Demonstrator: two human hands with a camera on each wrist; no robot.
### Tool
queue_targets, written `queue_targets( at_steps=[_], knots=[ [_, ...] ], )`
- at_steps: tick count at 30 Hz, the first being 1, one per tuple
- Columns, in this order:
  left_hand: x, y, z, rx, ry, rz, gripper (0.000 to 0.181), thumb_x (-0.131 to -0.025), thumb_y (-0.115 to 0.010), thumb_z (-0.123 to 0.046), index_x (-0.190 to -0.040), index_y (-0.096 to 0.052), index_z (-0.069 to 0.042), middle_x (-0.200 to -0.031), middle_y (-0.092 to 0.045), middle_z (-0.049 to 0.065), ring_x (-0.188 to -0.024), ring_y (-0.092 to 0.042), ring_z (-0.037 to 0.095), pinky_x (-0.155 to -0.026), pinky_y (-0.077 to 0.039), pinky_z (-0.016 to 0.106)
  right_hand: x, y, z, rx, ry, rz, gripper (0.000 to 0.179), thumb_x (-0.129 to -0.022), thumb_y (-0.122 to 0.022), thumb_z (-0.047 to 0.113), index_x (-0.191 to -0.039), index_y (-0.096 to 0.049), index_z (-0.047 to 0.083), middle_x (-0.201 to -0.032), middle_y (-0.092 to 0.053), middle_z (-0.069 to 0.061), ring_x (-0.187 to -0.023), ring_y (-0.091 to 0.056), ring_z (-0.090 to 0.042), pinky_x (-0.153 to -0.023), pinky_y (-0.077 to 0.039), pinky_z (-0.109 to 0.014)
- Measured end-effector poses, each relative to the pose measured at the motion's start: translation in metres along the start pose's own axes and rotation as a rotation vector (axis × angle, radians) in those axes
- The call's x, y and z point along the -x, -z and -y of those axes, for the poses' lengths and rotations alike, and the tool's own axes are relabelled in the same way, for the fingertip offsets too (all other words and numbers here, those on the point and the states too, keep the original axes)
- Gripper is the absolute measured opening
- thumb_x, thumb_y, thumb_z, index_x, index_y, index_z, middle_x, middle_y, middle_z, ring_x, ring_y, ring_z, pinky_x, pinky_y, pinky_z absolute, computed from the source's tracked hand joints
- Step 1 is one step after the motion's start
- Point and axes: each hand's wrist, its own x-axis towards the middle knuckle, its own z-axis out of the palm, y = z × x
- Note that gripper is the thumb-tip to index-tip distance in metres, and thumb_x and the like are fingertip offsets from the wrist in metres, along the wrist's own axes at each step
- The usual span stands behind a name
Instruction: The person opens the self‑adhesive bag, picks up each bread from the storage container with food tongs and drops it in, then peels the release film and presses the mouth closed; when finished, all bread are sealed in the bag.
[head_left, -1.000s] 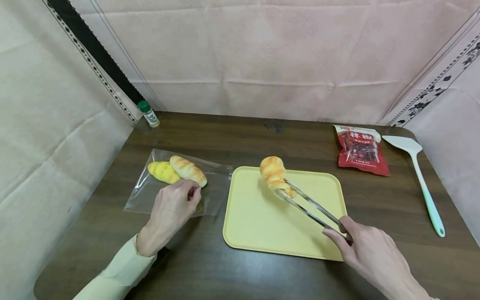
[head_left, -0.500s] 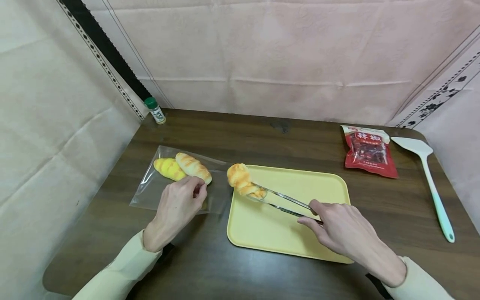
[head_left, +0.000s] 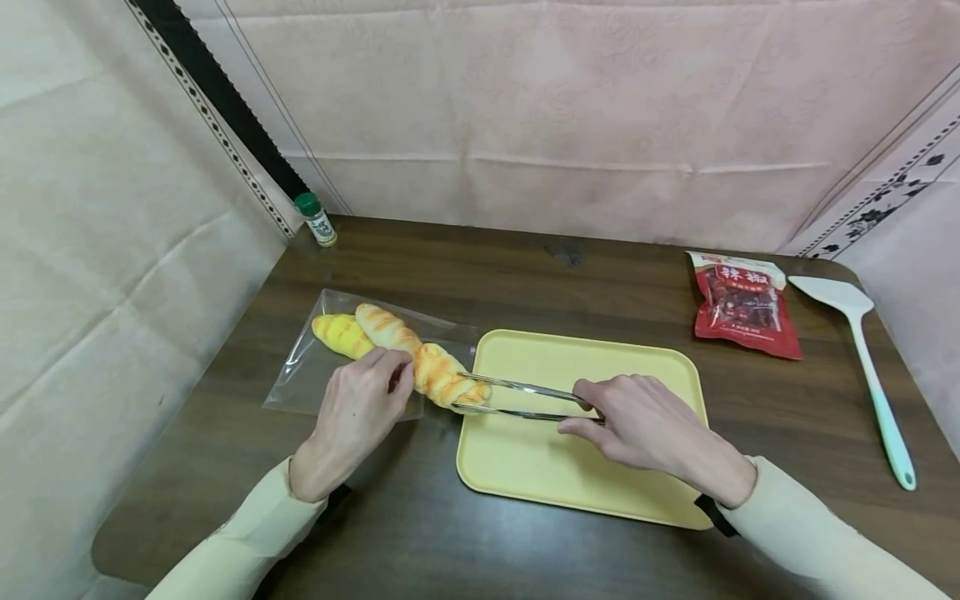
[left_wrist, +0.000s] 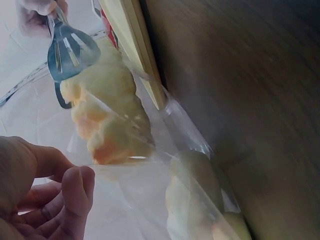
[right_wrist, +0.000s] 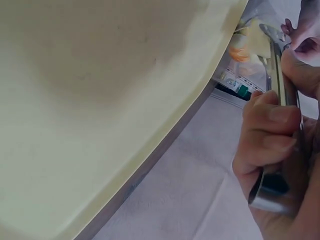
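Observation:
My left hand (head_left: pixel 358 408) pinches the edge of a clear plastic bag (head_left: pixel 296 385) between thumb and finger. Inside the bag lie a yellow bread roll (head_left: pixel 339 334) and a pale striped roll (head_left: pixel 384 326). In my right hand (head_left: pixel 648 427) I grip metal tongs (head_left: pixel 525 387), whose slotted ends clasp a twisted bread (head_left: pixel 441 375). That bread's front end is at the bag's mouth, close beside my left fingertips. In the left wrist view, the bag's film (left_wrist: pixel 127 187) stretches from my thumb and the twisted bread (left_wrist: pixel 112 112) shows behind its edge.
A yellow tray (head_left: pixel 555 475) lies right of the bag, under the tongs. Farther right are a red food packet (head_left: pixel 746 308) and a spatula (head_left: pixel 873 375) with a mint handle. A green-capped bottle (head_left: pixel 318 221) stands at the table's back left corner.
My right hand has moved left, carrying the twisted bread in the tongs from over the tray to the bag's mouth. The left hand keeps its pinch on the bag.

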Motion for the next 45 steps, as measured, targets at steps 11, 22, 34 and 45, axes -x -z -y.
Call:
queue_targets(
  at_steps=[11,22,34,45],
  knots=[
    [-0.001,-0.002,0.0,-0.002,-0.06,-0.068,0.005,-0.089,-0.078,0.006,-0.088,-0.075,0.002,-0.078,-0.073,0.011,-0.058,-0.066,0.022,-0.051,-0.056,0.038,-0.043,-0.002,-0.008,-0.013,0.13,0.017,0.043,-0.099,-0.077,0.049,-0.079,-0.052,0.02,-0.062,-0.027,0.014,-0.053,-0.029,-0.002,-0.051,-0.023,-0.024],
    [0.0,0.001,0.001,-0.007,-0.068,-0.066,0.009,-0.088,-0.076,0.009,-0.085,-0.073,0.0,-0.077,-0.069,0.009,-0.055,-0.059,0.019,-0.049,-0.052,0.035,-0.064,0.004,-0.02,-0.109,0.105,0.101,0.042,-0.097,-0.08,0.048,-0.079,-0.054,0.02,-0.059,-0.024,0.015,-0.053,-0.025,-0.001,-0.053,-0.021,-0.025],
    [0.0,0.0,-0.002,-0.003,-0.064,-0.037,0.006,-0.089,-0.081,0.004,-0.09,-0.076,0.001,-0.08,-0.073,0.011,-0.063,-0.068,0.023,-0.055,-0.059,0.039,-0.079,-0.01,-0.004,-0.085,0.154,0.09,0.042,-0.097,-0.078,0.052,-0.08,-0.057,0.02,-0.059,-0.039,0.015,-0.051,-0.035,-0.002,-0.052,-0.03,-0.024],
    [0.001,0.003,-0.002,-0.016,-0.053,-0.046,0.007,-0.088,-0.08,0.007,-0.091,-0.076,0.002,-0.082,-0.074,0.012,-0.065,-0.072,0.024,-0.056,-0.059,0.039,-0.085,-0.018,0.007,-0.072,0.135,0.071,0.045,-0.097,-0.077,0.053,-0.082,-0.054,0.017,-0.062,-0.029,0.012,-0.054,-0.026,-0.005,-0.051,-0.022,-0.025]
  ],
)
